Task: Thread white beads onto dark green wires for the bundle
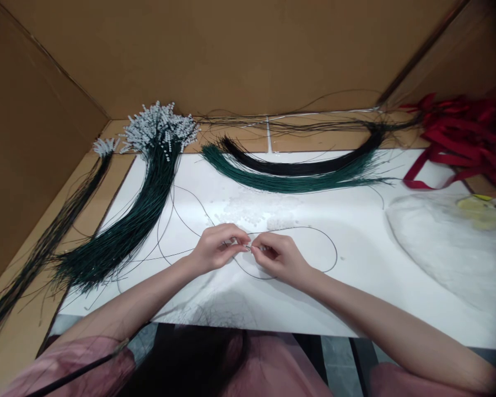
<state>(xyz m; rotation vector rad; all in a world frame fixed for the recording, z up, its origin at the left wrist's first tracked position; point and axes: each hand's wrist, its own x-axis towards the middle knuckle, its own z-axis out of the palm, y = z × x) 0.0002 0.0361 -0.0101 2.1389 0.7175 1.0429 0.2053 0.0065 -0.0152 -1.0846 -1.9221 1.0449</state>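
My left hand [219, 248] and my right hand [278, 257] meet fingertip to fingertip over the white tabletop [355, 231]. Both are pinched on a thin dark cord [314, 229] that loops out to the right of my right hand and back under it. A tiny pale piece sits between the two pinches; I cannot make out what it is. A scatter of small clear beads [252, 212] lies just beyond my hands.
A bundle of dark green cords with white beaded ends [149, 182] fans at the left. A thinner bundle [45, 242] lies beyond it. Curved black and green cord bundles [297, 173] lie at the back. Red ribbons [463, 138] and a clear plastic bag [450, 242] are at right. Cardboard walls surround.
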